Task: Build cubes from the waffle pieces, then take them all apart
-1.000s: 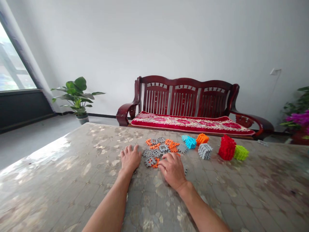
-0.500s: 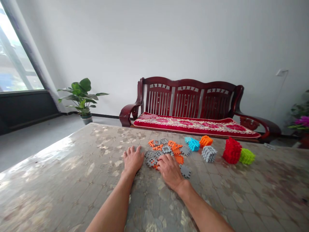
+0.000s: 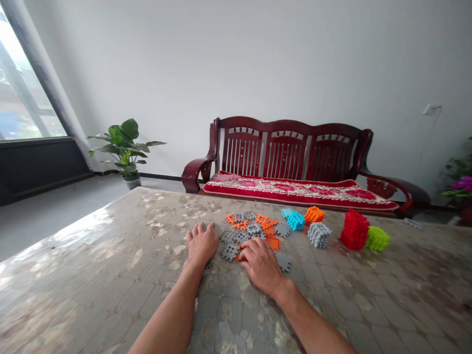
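My left hand [image 3: 202, 242] lies flat on the table, fingers spread, just left of a loose pile of flat interlocking tiles; it holds nothing. My right hand [image 3: 260, 260] is at the near side of the pile with its fingers curled down. A bit of orange shows by its fingertips, but what they hold is hidden. Grey lattice tiles [image 3: 229, 251] lie between the hands. Behind them are orange lattice tiles [image 3: 240, 225]. Solid orange tiles [image 3: 273, 243] and solid grey tiles [image 3: 282, 229] lie to the right, and another grey tile [image 3: 283, 262] is partly covered by my right hand.
Right of the pile stand stacks of tiles: blue [image 3: 296, 221], orange [image 3: 314, 215], grey [image 3: 319, 235], red [image 3: 354, 230] and lime green [image 3: 377, 239]. A patterned cover [image 3: 121, 275] lies over the table. Beyond its far edge is a wooden bench [image 3: 287, 152].
My right hand has shifted slightly toward me and to the right. Grey lattice tiles beside its fingers have moved a little and show more. My left hand stays nearly in place.
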Action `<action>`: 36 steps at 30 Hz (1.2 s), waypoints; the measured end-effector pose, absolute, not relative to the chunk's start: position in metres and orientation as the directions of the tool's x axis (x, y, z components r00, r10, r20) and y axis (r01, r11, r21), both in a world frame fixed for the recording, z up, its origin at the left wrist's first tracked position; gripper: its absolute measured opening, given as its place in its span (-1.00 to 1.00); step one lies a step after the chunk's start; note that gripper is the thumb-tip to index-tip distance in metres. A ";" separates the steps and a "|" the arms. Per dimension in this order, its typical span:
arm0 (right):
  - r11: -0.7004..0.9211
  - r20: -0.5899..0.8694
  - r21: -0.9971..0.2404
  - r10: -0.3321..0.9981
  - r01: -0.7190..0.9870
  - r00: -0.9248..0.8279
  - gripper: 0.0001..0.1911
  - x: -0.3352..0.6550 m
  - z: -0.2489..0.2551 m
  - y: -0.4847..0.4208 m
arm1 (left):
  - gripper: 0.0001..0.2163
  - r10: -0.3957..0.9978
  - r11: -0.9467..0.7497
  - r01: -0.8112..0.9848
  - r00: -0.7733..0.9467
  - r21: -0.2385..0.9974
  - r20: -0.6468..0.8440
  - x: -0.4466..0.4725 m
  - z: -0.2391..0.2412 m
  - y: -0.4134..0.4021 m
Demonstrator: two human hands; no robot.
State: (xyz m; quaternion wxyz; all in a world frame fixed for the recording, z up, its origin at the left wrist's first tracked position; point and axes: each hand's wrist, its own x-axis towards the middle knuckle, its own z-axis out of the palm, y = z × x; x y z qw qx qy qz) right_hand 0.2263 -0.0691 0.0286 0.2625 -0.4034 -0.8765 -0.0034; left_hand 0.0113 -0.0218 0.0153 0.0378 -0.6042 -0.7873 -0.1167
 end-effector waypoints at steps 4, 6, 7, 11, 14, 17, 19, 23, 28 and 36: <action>0.644 0.461 -0.191 0.725 0.741 -0.511 -0.79 0.224 0.030 -0.066 | -0.54 0.942 0.243 0.959 -0.270 0.147 0.202 0.011 0.015 -0.021; 0.636 0.457 -0.169 0.727 0.753 -0.512 -0.82 0.223 0.028 -0.065 | -0.54 0.942 0.242 0.959 -0.269 0.150 0.202 0.011 0.015 -0.022; 0.631 0.454 -0.156 0.729 0.760 -0.512 -0.84 0.222 0.027 -0.064 | -0.54 0.942 0.241 0.959 -0.268 0.150 0.200 0.011 0.016 -0.022; 0.639 0.463 -0.157 0.721 0.753 -0.515 -0.88 0.221 0.024 -0.062 | -0.53 0.945 0.241 0.960 -0.266 0.145 0.188 0.011 0.017 -0.023; 0.642 0.494 -0.235 0.725 0.730 -0.479 -0.94 0.227 0.025 -0.059 | -0.53 0.944 0.248 0.958 -0.273 0.146 0.184 0.010 0.016 -0.021; 0.611 0.514 -0.360 0.760 0.705 -0.396 -0.92 0.236 0.025 -0.051 | -0.54 0.944 0.248 0.958 -0.273 0.143 0.188 0.010 0.015 -0.020; 0.579 0.516 -0.463 0.792 0.671 -0.328 -0.87 0.243 0.023 -0.043 | -0.53 0.944 0.246 0.959 -0.270 0.140 0.191 0.010 0.016 -0.021; 0.511 0.514 -0.610 0.837 0.606 -0.188 -0.79 0.261 0.018 -0.024 | -0.53 0.946 0.243 0.960 -0.267 0.141 0.185 0.009 0.017 -0.021; 0.443 0.577 -0.442 0.806 0.780 -0.131 -0.83 0.287 0.023 -0.015 | -0.54 0.943 0.246 0.955 -0.275 0.167 0.187 0.005 0.017 -0.020; 0.292 0.576 -0.409 0.817 0.865 -0.003 -0.82 0.308 0.011 -0.013 | -0.55 0.940 0.251 0.955 -0.280 0.161 0.194 0.005 0.018 -0.020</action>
